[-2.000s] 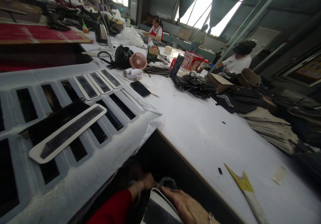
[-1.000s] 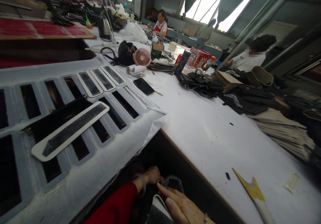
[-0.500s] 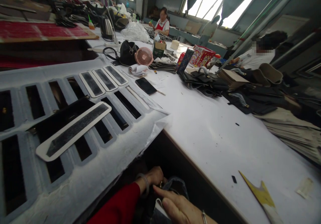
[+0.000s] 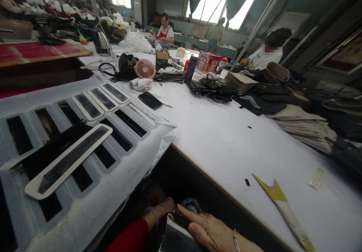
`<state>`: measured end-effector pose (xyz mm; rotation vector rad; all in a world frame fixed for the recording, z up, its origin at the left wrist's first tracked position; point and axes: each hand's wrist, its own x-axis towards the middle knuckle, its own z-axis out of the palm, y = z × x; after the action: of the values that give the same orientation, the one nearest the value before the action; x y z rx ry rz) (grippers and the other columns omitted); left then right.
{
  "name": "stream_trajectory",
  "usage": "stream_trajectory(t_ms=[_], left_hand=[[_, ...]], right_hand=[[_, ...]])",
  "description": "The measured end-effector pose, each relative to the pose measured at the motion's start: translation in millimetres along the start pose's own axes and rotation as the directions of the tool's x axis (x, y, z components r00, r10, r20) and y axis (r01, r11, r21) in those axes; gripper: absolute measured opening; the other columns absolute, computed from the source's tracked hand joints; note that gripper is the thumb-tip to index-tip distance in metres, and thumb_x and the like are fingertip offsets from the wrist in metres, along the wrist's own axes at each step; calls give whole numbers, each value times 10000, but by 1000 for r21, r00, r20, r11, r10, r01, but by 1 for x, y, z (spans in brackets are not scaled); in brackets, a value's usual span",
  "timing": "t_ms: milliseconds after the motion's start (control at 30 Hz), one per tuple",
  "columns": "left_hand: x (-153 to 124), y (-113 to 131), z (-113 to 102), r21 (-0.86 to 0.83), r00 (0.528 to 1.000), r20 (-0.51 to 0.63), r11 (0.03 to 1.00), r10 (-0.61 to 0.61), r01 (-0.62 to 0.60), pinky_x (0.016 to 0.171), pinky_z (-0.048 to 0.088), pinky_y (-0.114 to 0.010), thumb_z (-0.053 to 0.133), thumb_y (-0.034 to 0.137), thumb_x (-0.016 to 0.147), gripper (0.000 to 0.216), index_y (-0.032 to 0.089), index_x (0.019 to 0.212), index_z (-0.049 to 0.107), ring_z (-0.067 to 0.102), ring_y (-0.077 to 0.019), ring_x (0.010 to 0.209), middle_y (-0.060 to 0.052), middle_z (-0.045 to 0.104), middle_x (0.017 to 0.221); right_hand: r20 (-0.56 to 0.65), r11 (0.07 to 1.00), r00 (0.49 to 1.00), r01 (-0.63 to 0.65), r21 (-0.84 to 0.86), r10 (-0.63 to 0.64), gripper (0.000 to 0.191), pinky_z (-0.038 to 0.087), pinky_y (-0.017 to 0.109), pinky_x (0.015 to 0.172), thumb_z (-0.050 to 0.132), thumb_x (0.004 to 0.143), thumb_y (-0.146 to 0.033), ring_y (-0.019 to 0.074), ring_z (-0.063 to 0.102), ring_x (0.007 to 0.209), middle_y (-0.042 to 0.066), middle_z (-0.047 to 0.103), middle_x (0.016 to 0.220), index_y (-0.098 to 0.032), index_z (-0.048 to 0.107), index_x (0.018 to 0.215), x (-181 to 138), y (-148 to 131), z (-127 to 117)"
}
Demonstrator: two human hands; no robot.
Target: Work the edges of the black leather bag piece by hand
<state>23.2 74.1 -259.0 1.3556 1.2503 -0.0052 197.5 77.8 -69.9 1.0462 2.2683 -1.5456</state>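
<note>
Both hands below table edge, right hand (image 4: pixel 210 231) flat on dark panel (image 4: pixel 174 239) (axis unclear), left hand (image 4: pixel 164 206) fingers hidden.

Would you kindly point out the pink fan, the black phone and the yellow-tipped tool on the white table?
pink fan (image 4: pixel 145 69), head view, centre of its round grille.
black phone (image 4: pixel 150 100), head view, middle of its dark screen.
yellow-tipped tool (image 4: pixel 272 190), head view, its yellow end.
</note>
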Motion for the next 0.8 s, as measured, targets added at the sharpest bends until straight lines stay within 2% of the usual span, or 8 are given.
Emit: stream_trajectory(t_ms=[67,133,200,267,367,433,600,800], left_hand=[[-3,11,-14,39,998,5,997,-63,63,803,551,-366,655,400,884,232,174,936,662,656,-208,896,-14,667,940],[-12,26,-33,44,997,-1,996,-76,76,827,538,-401,582,461,919,322,148,914,658,655,-201,874,-29,678,908],[-30,48,-55,0,999,37,1000,-7,7,823,525,-382,473,511,956,433,130,929,677,656,-195,852,-31,689,887],[-54,74,-75,-65,986,138,994,98,-90,782,501,-283,402,472,981,452,139,1047,701,642,-141,829,-34,703,905],[-92,112,-93,-50,950,250,982,189,-182,600,402,-208,629,476,827,352,178,944,774,537,-111,662,23,648,723],[-109,128,-96,4,936,294,979,196,-206,558,354,-201,713,387,734,272,223,937,788,494,-106,635,51,619,685],[-121,138,-90,154,937,297,960,181,-234,477,250,-236,651,280,713,158,210,769,782,358,-92,515,75,404,514],[-118,149,-83,330,933,300,896,200,-298,480,235,-261,597,304,769,199,209,628,700,331,-98,487,73,320,492]], right_hand=[[-18,999,999,-41,-9,41,581,380,452,1098,255,986,-603,298,523,1287,38,515,1446,-336,354,1492,-19,3,-4],[-22,995,995,-98,-31,97,543,411,463,1069,289,990,-570,310,536,1273,36,515,1443,-359,357,1485,-37,8,-8],[-34,990,990,-138,-25,137,507,443,459,1038,324,991,-543,312,546,1261,28,540,1419,-387,374,1471,-53,17,-10],[-92,989,985,-143,23,144,477,468,427,1011,365,984,-543,302,577,1226,11,592,1365,-401,436,1434,-68,27,-12],[-122,992,987,-97,80,106,470,525,349,904,407,970,-554,268,680,1064,10,698,1211,-369,510,1391,-86,38,-18],[-79,994,993,-81,76,87,477,540,311,836,417,974,-534,242,710,964,12,733,1124,-356,485,1411,-96,42,-24],[-67,992,991,-112,61,116,471,540,289,817,439,974,-472,232,712,942,17,736,1108,-348,467,1427,-108,41,-29],[-116,986,979,-165,30,168,437,523,418,899,411,972,-499,305,679,1059,37,696,1215,-389,516,1381,-96,33,-19]])
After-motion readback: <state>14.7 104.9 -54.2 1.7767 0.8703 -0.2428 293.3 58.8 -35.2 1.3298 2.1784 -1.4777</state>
